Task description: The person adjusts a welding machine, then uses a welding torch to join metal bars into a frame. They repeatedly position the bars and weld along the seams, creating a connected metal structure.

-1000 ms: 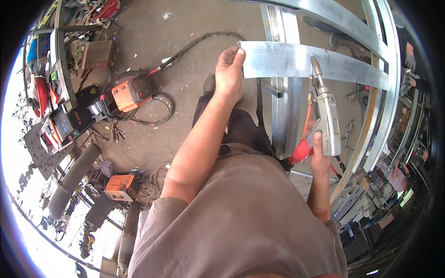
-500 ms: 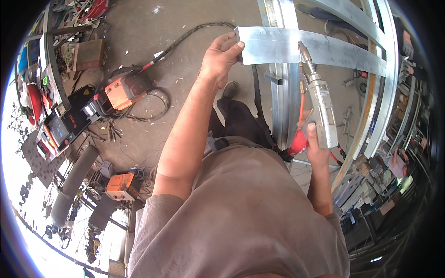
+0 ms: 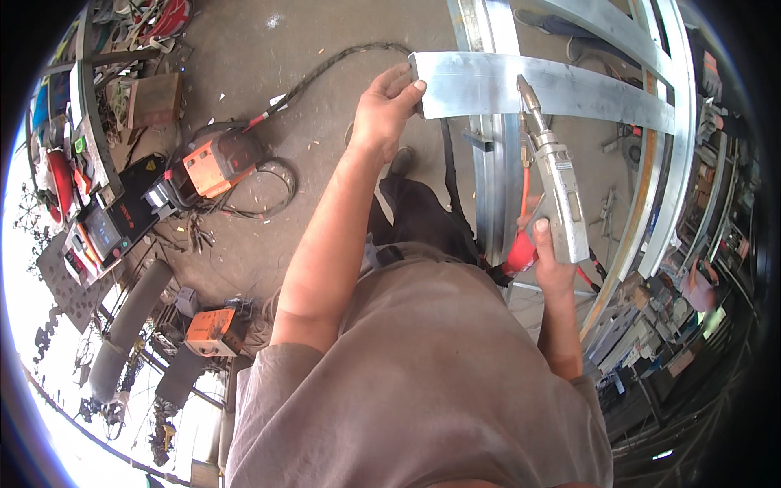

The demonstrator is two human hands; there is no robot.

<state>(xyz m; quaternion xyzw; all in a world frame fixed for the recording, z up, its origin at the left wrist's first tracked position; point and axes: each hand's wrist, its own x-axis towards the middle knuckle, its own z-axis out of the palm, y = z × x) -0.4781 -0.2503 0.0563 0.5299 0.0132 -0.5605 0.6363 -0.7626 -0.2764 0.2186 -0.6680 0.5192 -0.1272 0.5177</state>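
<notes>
My left hand is closed round the left end of a flat, shiny metal bar, with the thumb on its near corner. The bar runs rightward across a metal frame. My right hand is wrapped round the handle of a grey welding gun, thumb along its side. The gun points away from me. Its narrow nozzle overlaps the bar's near part; whether it touches is hard to tell. An orange line runs beside the gun, and a red sleeve sits by its grip.
Galvanised frame rails stand upright below the bar, and more rails rise on the right. An orange and black machine with coiled cable is on the floor at left. Another person's legs show beyond the frame. An orange box stands lower left.
The welding gun and my right hand have shifted slightly left, the nozzle with them. The bar's left end sits a touch lower and further left, still in my left hand.
</notes>
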